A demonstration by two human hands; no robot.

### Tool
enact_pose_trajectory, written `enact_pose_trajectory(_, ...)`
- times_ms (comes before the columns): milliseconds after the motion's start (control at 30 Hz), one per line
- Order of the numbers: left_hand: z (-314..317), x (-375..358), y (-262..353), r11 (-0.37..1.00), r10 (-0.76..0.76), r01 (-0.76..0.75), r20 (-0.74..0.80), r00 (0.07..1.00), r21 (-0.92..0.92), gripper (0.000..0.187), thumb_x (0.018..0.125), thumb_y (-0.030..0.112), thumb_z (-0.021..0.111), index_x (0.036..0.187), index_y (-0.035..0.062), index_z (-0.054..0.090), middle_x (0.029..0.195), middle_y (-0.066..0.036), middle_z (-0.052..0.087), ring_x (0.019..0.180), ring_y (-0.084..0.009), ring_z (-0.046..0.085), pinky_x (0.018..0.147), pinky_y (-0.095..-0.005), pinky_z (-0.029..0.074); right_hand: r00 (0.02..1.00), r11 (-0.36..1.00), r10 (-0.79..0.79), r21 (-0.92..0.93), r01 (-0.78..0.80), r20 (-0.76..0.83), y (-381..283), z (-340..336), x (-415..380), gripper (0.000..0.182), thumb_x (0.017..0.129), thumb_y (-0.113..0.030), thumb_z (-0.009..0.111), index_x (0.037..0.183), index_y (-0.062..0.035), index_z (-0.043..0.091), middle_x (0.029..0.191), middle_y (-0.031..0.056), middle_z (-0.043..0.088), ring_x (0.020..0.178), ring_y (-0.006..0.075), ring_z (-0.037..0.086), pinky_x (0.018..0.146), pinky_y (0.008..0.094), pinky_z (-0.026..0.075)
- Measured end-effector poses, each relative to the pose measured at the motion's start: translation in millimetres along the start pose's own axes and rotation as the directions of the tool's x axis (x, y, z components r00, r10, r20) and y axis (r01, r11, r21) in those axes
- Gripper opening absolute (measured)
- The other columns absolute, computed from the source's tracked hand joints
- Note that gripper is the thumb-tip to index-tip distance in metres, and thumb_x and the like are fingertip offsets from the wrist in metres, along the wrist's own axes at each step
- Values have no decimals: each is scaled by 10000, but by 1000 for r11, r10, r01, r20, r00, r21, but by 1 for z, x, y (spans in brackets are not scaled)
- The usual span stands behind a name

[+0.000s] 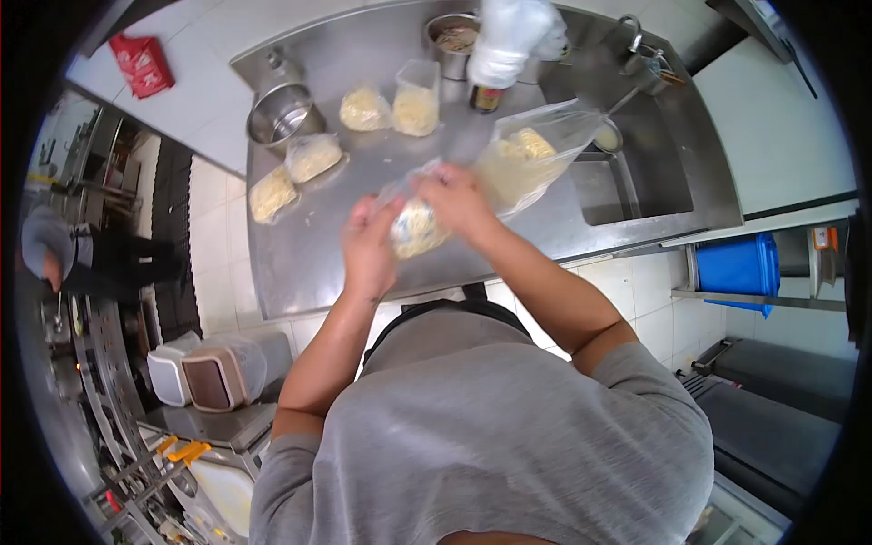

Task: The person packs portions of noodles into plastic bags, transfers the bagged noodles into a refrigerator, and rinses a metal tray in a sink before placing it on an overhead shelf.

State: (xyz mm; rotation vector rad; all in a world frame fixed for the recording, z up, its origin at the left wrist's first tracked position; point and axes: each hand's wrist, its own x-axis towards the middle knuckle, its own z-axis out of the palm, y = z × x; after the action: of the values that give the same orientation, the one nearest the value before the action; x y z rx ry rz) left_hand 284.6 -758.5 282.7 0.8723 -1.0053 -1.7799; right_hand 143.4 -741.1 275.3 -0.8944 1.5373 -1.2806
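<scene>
A small clear plastic bag of pale noodles [418, 233] is between my hands over the steel counter. My left hand [371, 238] grips the left side of its top, fingers closed on the film. With bent fingers, my right hand [457, 202] pinches the bag's gathered neck; its fingertips are slightly blurred. Just right of that hand lies a large open plastic bag [518, 177] with more pale noodles inside. Filled small bags stand further back: one bag [365, 109], another bag [416, 111], a third bag [314, 158] and one bag [272, 195] at the left edge.
A steel pot [283, 116] stands at the counter's back left, a second pot [452, 41] at the back. Beside it is a dark jar [486, 97] under a stack of white plastic bags [510, 36]. The sink [636, 195] is at right. A person [68, 250] stands far left.
</scene>
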Motion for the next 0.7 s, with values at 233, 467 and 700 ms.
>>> enact_pose_trajectory(233,72,21,51,588,515,-792,680,522,163,240,649,-7,695,555,51,482,752,-84,594,760,-210,576,649,-316,455,664,740,50,419,-526,746,-41,-83,-14,373,690,-48,638,1054,-9,563,1033,63,584,865,120,579,786,260,461)
enact_pose_trajectory(467,164,75,52,690,519,-678,479,708,254,121,652,64,695,735,23,617,1173,-174,510,984,-335,567,849,-386,443,838,927,-363,247,281,407,-88,-184,35,512,577,-54,659,1064,-27,504,967,67,592,878,175,590,766,306,475)
enact_pose_trajectory(700,128,88,-13,115,-105,-379,391,914,918,623,670,32,595,1271,-1,437,1313,-210,422,1118,-367,485,943,-350,403,813,346,-284,-736,582,509,-63,-181,46,421,573,-103,664,935,-16,467,864,184,507,800,337,561,654,398,467)
